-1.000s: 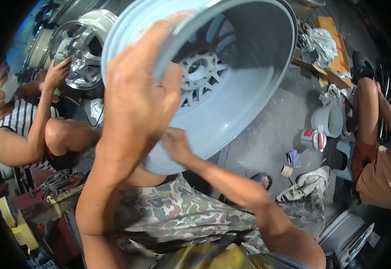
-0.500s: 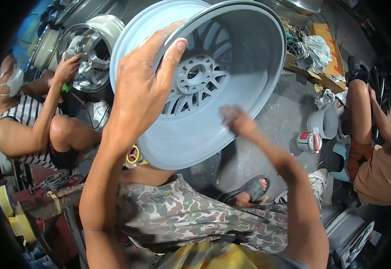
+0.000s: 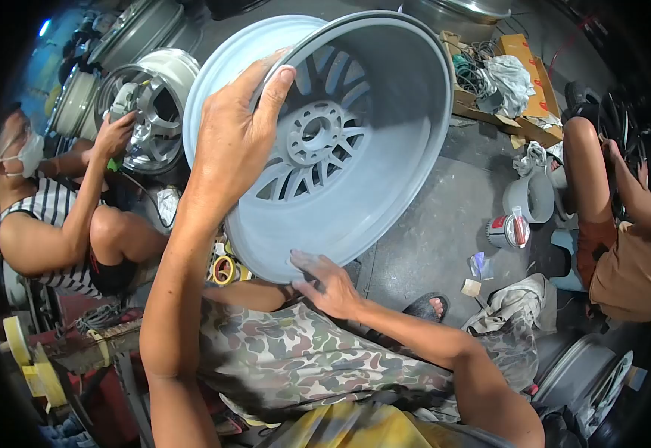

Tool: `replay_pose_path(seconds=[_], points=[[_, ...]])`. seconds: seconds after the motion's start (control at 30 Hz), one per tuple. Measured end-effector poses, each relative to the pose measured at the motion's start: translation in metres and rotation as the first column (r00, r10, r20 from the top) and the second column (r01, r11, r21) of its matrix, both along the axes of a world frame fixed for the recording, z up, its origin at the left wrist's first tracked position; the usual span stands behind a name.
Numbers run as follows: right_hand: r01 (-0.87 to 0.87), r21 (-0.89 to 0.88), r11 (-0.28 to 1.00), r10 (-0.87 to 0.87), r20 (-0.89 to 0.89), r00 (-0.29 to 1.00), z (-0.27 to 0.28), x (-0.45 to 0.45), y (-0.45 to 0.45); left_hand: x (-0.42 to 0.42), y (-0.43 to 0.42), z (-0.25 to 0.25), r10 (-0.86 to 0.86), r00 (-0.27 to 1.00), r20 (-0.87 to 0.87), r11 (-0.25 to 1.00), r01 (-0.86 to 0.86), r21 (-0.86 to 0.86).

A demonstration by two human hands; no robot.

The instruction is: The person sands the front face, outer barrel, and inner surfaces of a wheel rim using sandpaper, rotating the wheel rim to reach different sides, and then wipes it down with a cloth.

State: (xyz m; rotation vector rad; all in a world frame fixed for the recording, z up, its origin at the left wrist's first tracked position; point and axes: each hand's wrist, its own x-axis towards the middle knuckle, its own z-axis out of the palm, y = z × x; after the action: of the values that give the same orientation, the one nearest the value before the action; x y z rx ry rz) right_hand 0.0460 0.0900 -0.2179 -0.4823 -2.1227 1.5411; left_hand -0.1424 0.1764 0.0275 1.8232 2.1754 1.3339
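A large grey wheel rim (image 3: 385, 164) is tilted in front of me, its open barrel facing me and its spokes and hub showing inside. My left hand (image 3: 240, 138) grips the rim's upper left edge, the thumb over the lip and the fingers hidden behind it. At the rim's lower edge, my right hand (image 3: 328, 287) touches the inner surface with its fingers spread. Below the rim lie my legs in camouflage cloth (image 3: 303, 351).
On the left, a person in a striped top (image 3: 45, 205) holds a tool against another wheel (image 3: 157, 112). At right are a cardboard box with cloth (image 3: 538, 82), a can (image 3: 506, 231), a grey ring (image 3: 531, 198) and a second person (image 3: 631, 269). Yellow tape (image 3: 223, 270) lies under the rim.
The wheel rim has shifted left and turned slightly. My right hand swept up along the inside of the rim, then came back down and left to its lower edge. My left hand kept its grip.
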Motion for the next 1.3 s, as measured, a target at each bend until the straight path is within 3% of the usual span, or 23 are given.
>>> replay_pose_path(seconds=[0.17, 0.3, 0.37, 0.4, 0.43, 0.5, 0.53, 0.6, 0.67, 0.73, 0.77, 0.83, 0.87, 0.93, 1.0, 1.03, 1.07, 1.1, 1.13, 1.17, 1.2, 1.27, 1.3], points=[[-0.028, 0.179, 0.983, 0.052, -0.134, 0.990, -0.018, 0.005, 0.013, -0.004, 0.000, -0.001, 0.034, 0.999, -0.017, 0.999, -0.034, -0.026], [-0.084, 0.076, 0.994, 0.093, -0.119, 0.989, -0.015, 0.009, 0.027, -0.002, 0.001, 0.006, 0.040, 0.999, 0.031, 0.993, -0.036, -0.116], [-0.106, 0.037, 0.994, 0.110, -0.128, 0.986, -0.012, 0.009, 0.038, -0.001, 0.004, 0.004, 0.030, 1.000, 0.001, 0.997, -0.030, -0.067], [-0.078, -0.275, 0.958, 0.071, -0.038, 0.997, -0.010, 0.009, 0.044, -0.001, 0.004, 0.003, 0.034, 0.999, -0.026, 0.999, -0.035, -0.029], [-0.020, -0.558, 0.830, 0.062, 0.057, 0.996, -0.001, 0.009, 0.054, -0.001, 0.005, 0.003, 0.024, 0.999, -0.029, 0.999, -0.025, -0.024], [0.049, -0.135, 0.990, -0.018, 0.221, 0.975, 0.004, 0.021, 0.090, 0.002, 0.007, 0.004, 0.033, 0.999, -0.022, 0.999, -0.033, -0.025], [0.066, 0.098, 0.993, -0.092, 0.288, 0.953, -0.008, 0.026, 0.106, 0.003, 0.007, 0.003, 0.025, 0.999, -0.024, 0.999, -0.025, -0.023], [-0.091, 0.362, 0.928, -0.002, 0.249, 0.968, -0.066, 0.036, 0.154, 0.004, 0.007, 0.004, 0.036, 0.999, -0.011, 0.998, -0.036, -0.045], [-0.253, 0.588, 0.768, -0.079, 0.479, 0.874, -0.079, 0.047, 0.198, 0.003, 0.007, 0.004, 0.026, 0.999, -0.026, 0.999, -0.026, -0.026], [-0.384, 0.710, 0.591, -0.203, 0.592, 0.780, -0.075, 0.046, 0.242, 0.005, 0.004, 0.009, 0.017, 0.999, 0.051, 0.993, -0.011, -0.120], [-0.384, 0.711, 0.589, -0.195, 0.586, 0.786, -0.077, 0.043, 0.259, 0.006, 0.003, 0.010, 0.025, 0.999, 0.043, 0.992, -0.020, -0.122], [-0.406, 0.792, 0.457, -0.342, 0.578, 0.741, -0.090, 0.035, 0.281, 0.007, 0.004, 0.012, 0.032, 0.997, 0.065, 0.988, -0.022, -0.150], [-0.420, 0.782, 0.461, -0.303, 0.583, 0.754, -0.099, 0.031, 0.281, 0.006, 0.007, 0.007, 0.030, 1.000, -0.005, 0.999, -0.030, -0.044], [-0.456, 0.513, 0.727, -0.085, 0.726, 0.682, -0.121, 0.005, 0.254, 0.005, 0.008, 0.008, 0.027, 1.000, -0.014, 0.999, -0.028, -0.043], [-0.511, 0.312, 0.801, 0.141, 0.732, 0.667, -0.158, -0.037, 0.206, 0.007, 0.009, 0.011, 0.011, 1.000, -0.023, 0.999, -0.012, -0.033], [-0.613, 0.322, 0.721, 0.264, 0.690, 0.674, -0.175, -0.063, 0.178, 0.008, 0.008, 0.012, 0.009, 1.000, -0.026, 1.000, -0.010, -0.023], [-0.637, 0.215, 0.740, 0.463, 0.525, 0.715, -0.179, -0.093, 0.152, 0.008, 0.007, 0.013, 0.014, 0.999, -0.036, 0.999, -0.015, -0.041], [-0.416, 0.023, 0.909, 0.360, 0.459, 0.812, -0.132, -0.115, 0.121, 0.009, 0.007, 0.013, 0.016, 0.999, -0.046, 0.998, -0.019, -0.064], [-0.527, -0.166, 0.834, 0.552, 0.235, 0.800, -0.076, -0.126, 0.116, 0.011, 0.007, 0.013, 0.008, 0.998, -0.055, 0.998, -0.011, -0.054], [-0.689, -0.080, 0.720, 0.686, -0.068, 0.725, -0.086, -0.158, 0.114, 0.012, 0.006, 0.011, -0.001, 0.998, -0.056, 0.998, -0.002, -0.062], [-0.535, -0.489, 0.689, 0.592, -0.046, 0.805, -0.020, -0.153, 0.106, 0.012, 0.005, 0.009, 0.002, 1.000, -0.029, 0.998, -0.004, -0.068], [-0.501, -0.490, 0.713, 0.466, -0.202, 0.862, 0.071, -0.157, 0.123, 0.012, 0.005, 0.007, 0.006, 1.000, 0.004, 0.998, -0.006, -0.061], [-0.421, -0.606, 0.675, 0.328, -0.264, 0.907, 0.114, -0.146, 0.147, 0.010, 0.005, 0.005, -0.007, 1.000, -0.028, 0.999, 0.006, -0.037]])
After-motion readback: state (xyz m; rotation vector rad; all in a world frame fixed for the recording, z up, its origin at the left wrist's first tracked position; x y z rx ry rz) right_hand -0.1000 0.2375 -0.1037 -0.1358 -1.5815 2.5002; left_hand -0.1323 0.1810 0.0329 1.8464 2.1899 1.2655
